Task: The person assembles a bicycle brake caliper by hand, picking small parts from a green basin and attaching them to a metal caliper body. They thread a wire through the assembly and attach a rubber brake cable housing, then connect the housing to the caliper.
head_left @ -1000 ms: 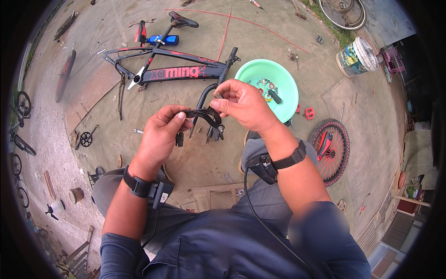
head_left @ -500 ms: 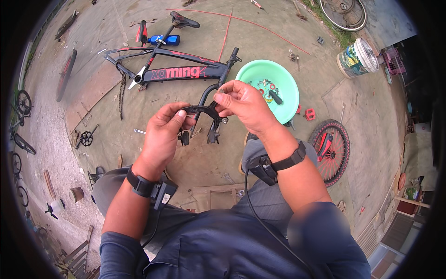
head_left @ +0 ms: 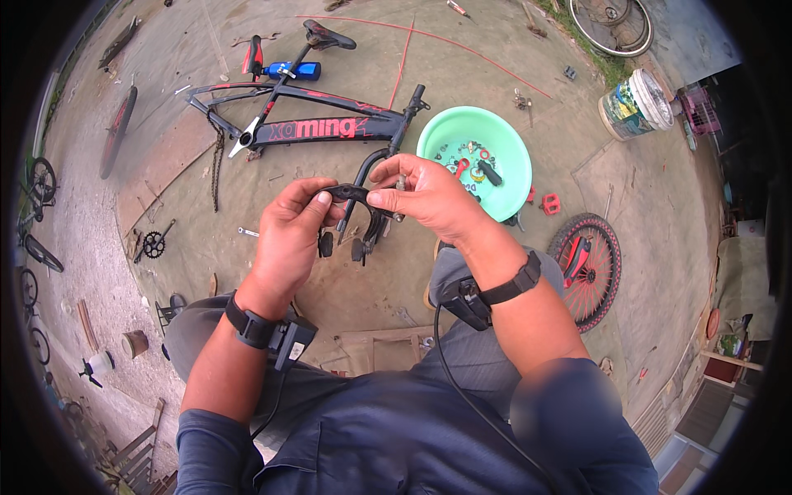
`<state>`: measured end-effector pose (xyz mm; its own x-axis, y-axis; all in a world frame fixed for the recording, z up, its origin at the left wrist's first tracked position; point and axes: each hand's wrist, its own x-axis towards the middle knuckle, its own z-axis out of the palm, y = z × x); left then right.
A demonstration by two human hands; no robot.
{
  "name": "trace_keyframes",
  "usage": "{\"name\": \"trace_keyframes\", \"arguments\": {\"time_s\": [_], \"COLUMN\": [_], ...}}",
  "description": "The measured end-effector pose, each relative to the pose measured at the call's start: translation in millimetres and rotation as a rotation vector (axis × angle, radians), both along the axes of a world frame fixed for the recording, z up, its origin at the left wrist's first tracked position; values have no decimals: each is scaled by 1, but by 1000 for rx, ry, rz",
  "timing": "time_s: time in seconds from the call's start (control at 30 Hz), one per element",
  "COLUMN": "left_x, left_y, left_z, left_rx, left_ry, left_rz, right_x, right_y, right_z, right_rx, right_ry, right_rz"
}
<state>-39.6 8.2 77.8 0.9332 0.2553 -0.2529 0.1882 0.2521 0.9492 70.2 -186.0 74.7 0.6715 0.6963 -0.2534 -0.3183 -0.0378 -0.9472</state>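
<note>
A black bicycle brake caliper [head_left: 346, 193] is held up between my two hands, its brake pads [head_left: 359, 250] hanging at the lower end. My left hand [head_left: 285, 231] pinches the caliper's left arm between thumb and fingers. On the other side, my right hand [head_left: 433, 198] is closed on it, the thumb pressed near the top of the curve. A small metal piece shows by the right fingers, too small to name. Beyond the caliper lies a dark bicycle frame [head_left: 330, 129] with its fork and saddle [head_left: 328, 35], the fork partly hidden behind my hands.
A green basin [head_left: 516, 148] holding several small parts stands right of the frame. Near my right knee lies a wheel [head_left: 615, 276] with red spokes; red pedals [head_left: 551, 203] are close to it. A crankset [head_left: 155, 242] lies left, and a white bucket [head_left: 635, 105] stands far right.
My right hand has shifted slightly left and down along the caliper, its thumb now pressing nearer the top. The caliper has turned, so both pads hang visible. My left hand stays nearly still.
</note>
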Motion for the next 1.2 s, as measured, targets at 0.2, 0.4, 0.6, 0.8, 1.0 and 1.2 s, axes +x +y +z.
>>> {"name": "trace_keyframes", "arguments": {"time_s": [0.2,0.4,0.6,0.8,1.0,1.2], "left_x": [-1,-2,-2,-2,-3,-3], "left_y": [-2,-3,0,1,1,0], "left_z": [1,3,5,9,12,14], "left_rx": [79,99,94,81,98,111], "left_ry": [26,43,23,-1,-10,12], "left_rz": [-74,-113,-104,-87,-99,-133], "right_x": [-1,-1,3,5,6,7], "right_y": [0,0,-7,-14,-14,-12], "right_z": [1,-3,-1,9,11,9], "right_rx": [-43,-39,60,120,150,96], "right_ry": [62,66,81,86,128,203], "right_rz": [97,173,254,291,298,260]}}
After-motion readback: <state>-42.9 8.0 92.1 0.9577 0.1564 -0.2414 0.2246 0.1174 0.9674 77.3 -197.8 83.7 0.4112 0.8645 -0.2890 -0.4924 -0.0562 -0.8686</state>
